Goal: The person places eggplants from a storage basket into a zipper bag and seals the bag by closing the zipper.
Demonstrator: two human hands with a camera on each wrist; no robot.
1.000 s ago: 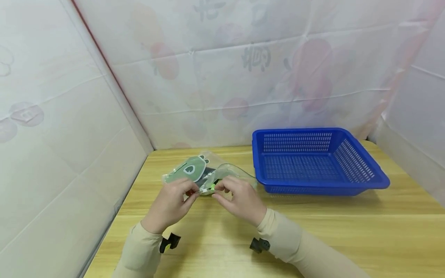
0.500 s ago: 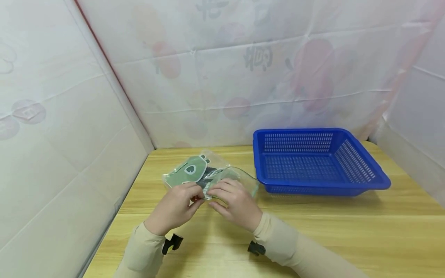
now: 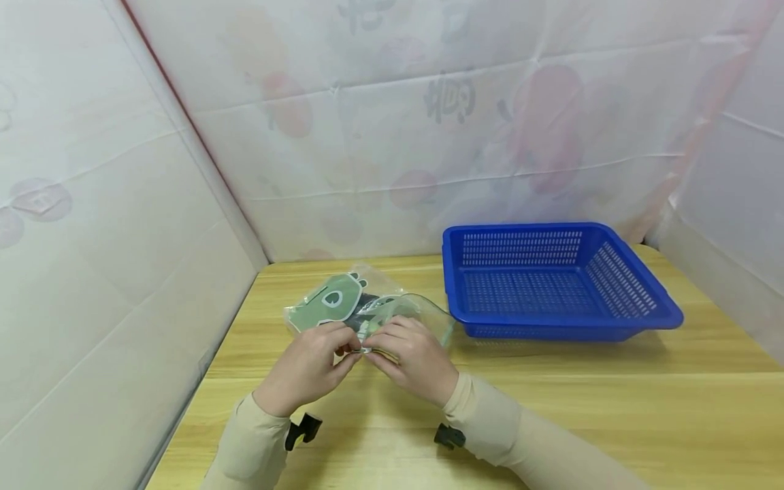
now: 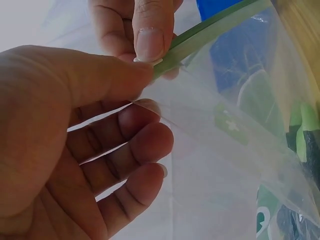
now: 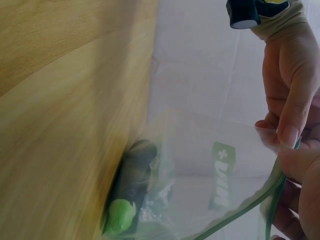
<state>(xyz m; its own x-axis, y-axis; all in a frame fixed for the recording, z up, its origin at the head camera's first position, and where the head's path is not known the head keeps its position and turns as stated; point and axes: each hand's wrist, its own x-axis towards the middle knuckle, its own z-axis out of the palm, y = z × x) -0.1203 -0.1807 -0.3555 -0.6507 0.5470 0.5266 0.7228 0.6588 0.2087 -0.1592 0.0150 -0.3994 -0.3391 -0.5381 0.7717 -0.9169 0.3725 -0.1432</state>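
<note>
A clear zip bag [image 3: 429, 320] with a green-edged mouth lies on the table, its near edge raised between both hands. My left hand [image 3: 312, 364] pinches the end of this mouth between thumb and forefinger, the other fingers loosely bent in the left wrist view. Right beside it, my right hand [image 3: 413, 357] pinches the green zip strip [image 4: 210, 37], where a small white piece shows under the thumb. Inside the bag, the right wrist view shows a dark rounded item [image 5: 132, 175] with a bright green end; its kind is unclear. A green bear-shaped print [image 3: 331, 299] shows toward the back left.
A blue perforated plastic basket [image 3: 453, 272] stands at the back right, close to the bag's right edge. White printed sheets [image 3: 367, 136] hang behind and at the sides of the wooden table [image 3: 551, 408].
My right hand has come left along the bag's mouth until its fingertips lie beside my left hand's. Over the last half second, both hands have hardly shifted.
</note>
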